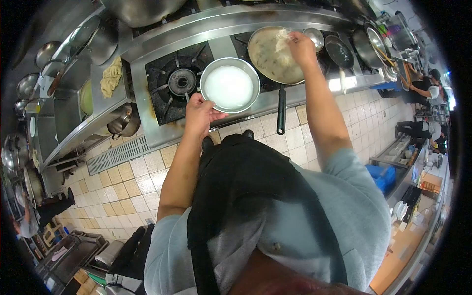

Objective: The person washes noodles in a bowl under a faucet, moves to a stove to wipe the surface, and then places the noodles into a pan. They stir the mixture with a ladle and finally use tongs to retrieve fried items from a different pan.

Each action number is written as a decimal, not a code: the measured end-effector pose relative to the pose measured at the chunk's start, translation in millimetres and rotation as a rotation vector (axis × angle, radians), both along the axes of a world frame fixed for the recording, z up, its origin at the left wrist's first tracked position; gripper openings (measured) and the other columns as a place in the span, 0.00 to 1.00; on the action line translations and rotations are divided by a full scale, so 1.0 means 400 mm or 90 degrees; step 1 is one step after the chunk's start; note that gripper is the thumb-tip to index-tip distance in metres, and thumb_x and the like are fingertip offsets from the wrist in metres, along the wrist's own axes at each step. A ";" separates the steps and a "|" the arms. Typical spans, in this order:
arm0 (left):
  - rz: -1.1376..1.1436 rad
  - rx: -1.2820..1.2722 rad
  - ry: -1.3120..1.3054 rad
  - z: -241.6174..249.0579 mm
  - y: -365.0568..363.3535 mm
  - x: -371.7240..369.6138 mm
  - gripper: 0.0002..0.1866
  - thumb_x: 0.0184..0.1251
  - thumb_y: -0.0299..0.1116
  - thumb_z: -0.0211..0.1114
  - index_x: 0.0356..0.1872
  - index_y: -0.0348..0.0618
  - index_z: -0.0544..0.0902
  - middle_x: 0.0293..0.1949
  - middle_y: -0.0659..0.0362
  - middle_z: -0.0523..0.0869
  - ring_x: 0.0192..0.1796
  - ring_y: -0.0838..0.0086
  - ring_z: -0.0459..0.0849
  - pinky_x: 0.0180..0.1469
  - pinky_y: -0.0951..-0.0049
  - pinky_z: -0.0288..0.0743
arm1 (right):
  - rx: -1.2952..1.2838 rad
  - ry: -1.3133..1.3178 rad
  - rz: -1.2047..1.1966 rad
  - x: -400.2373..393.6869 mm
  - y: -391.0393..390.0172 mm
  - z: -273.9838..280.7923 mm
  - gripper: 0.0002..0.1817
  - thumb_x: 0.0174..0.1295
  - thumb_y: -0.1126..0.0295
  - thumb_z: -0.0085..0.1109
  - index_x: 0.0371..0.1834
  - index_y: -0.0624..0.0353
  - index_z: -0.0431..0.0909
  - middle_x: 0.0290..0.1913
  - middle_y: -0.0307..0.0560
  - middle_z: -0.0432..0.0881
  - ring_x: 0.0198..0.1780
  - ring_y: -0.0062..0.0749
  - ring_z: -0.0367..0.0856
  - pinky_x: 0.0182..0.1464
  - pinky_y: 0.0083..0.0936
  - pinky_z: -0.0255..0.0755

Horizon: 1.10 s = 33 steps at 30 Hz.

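Note:
My left hand (202, 114) is closed on the near-left rim of a round metal bowl (255, 84) that holds something smooth and white. The bowl is over the stove, to the right of a bare burner (182, 81). My right hand (302, 47) pinches a bunch of pale, stringy shreds (282, 41) above a frying pan (281, 109). In the pan is a cloudy, pale liquid (270, 54) with darker pieces in it. Its black handle points toward me over the stove's front edge.
A metal ladle (314, 38) and a small dark pan (339, 51) are right of the frying pan. On the left, a yellowish cloth (111, 77) lies on a steel counter beside a sink (69, 110). Co-workers (423, 91) stand far right; others are at the lower left.

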<state>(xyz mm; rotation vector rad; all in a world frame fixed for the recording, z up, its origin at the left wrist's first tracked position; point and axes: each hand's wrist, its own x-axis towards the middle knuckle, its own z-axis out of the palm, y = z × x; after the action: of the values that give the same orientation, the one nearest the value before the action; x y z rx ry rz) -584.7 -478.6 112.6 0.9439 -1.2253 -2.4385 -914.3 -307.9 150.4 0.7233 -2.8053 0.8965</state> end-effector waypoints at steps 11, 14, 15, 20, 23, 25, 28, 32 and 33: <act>0.010 -0.011 -0.006 0.003 -0.013 0.001 0.07 0.62 0.17 0.52 0.39 0.33 0.67 0.34 0.46 0.81 0.29 0.58 0.88 0.29 0.66 0.89 | 0.196 -0.030 0.065 -0.022 0.004 -0.012 0.14 0.60 0.69 0.64 0.50 0.49 0.86 0.52 0.54 0.85 0.52 0.49 0.84 0.56 0.38 0.76; -0.005 0.003 0.012 -0.003 -0.016 0.004 0.07 0.62 0.17 0.53 0.38 0.34 0.67 0.34 0.47 0.81 0.30 0.59 0.88 0.29 0.65 0.90 | 0.104 -0.141 0.146 0.088 -0.030 0.084 0.15 0.61 0.69 0.64 0.51 0.51 0.86 0.50 0.56 0.85 0.51 0.47 0.84 0.57 0.36 0.76; -0.013 -0.005 0.008 -0.009 -0.019 0.002 0.07 0.63 0.17 0.53 0.40 0.34 0.67 0.35 0.46 0.81 0.30 0.59 0.88 0.30 0.66 0.90 | 0.062 -0.194 0.181 0.134 -0.050 0.115 0.15 0.61 0.69 0.64 0.51 0.52 0.85 0.50 0.56 0.85 0.51 0.47 0.84 0.57 0.36 0.75; -0.017 -0.018 0.002 -0.027 -0.010 -0.011 0.08 0.65 0.19 0.54 0.43 0.34 0.69 0.37 0.46 0.83 0.33 0.61 0.89 0.32 0.65 0.90 | 0.219 -0.188 0.426 0.325 -0.136 0.091 0.20 0.62 0.65 0.64 0.56 0.59 0.81 0.54 0.58 0.83 0.55 0.47 0.83 0.60 0.35 0.74; -0.031 -0.011 0.019 -0.032 -0.011 -0.015 0.08 0.66 0.19 0.54 0.44 0.33 0.69 0.37 0.47 0.82 0.33 0.61 0.89 0.32 0.64 0.90 | 0.305 -0.075 0.449 0.380 -0.169 0.009 0.24 0.62 0.64 0.61 0.62 0.54 0.77 0.63 0.61 0.75 0.63 0.54 0.75 0.64 0.40 0.70; -0.029 -0.022 0.009 -0.031 -0.008 -0.022 0.07 0.65 0.19 0.53 0.43 0.33 0.69 0.36 0.48 0.82 0.32 0.61 0.88 0.32 0.64 0.90 | 0.297 0.004 0.447 0.412 -0.180 -0.054 0.24 0.60 0.65 0.61 0.62 0.54 0.77 0.63 0.61 0.74 0.62 0.56 0.75 0.63 0.42 0.70; -0.025 -0.023 -0.006 -0.042 -0.011 -0.019 0.07 0.64 0.18 0.53 0.42 0.33 0.69 0.35 0.48 0.81 0.30 0.62 0.88 0.31 0.65 0.90 | 0.384 -0.092 0.529 0.440 -0.196 -0.070 0.23 0.57 0.66 0.62 0.59 0.54 0.78 0.60 0.63 0.75 0.60 0.58 0.76 0.62 0.44 0.71; -0.022 -0.032 -0.034 -0.059 -0.013 -0.012 0.07 0.63 0.18 0.52 0.42 0.33 0.69 0.35 0.48 0.80 0.29 0.63 0.87 0.29 0.65 0.90 | 0.391 -0.115 0.607 0.463 -0.197 -0.089 0.15 0.51 0.72 0.65 0.44 0.59 0.84 0.51 0.62 0.81 0.55 0.52 0.81 0.59 0.39 0.74; -0.022 -0.032 -0.036 -0.062 -0.015 -0.010 0.08 0.63 0.18 0.52 0.42 0.33 0.69 0.35 0.48 0.80 0.28 0.63 0.87 0.29 0.65 0.90 | 0.378 -0.089 0.619 0.467 -0.197 -0.088 0.09 0.49 0.73 0.65 0.35 0.62 0.85 0.44 0.62 0.85 0.50 0.52 0.84 0.55 0.39 0.76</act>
<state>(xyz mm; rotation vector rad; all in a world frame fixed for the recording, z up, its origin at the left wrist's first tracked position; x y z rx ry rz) -588.8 -484.6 87.9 0.9926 -1.3257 -2.4099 -727.4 -386.9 115.1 2.2779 -2.7613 0.1076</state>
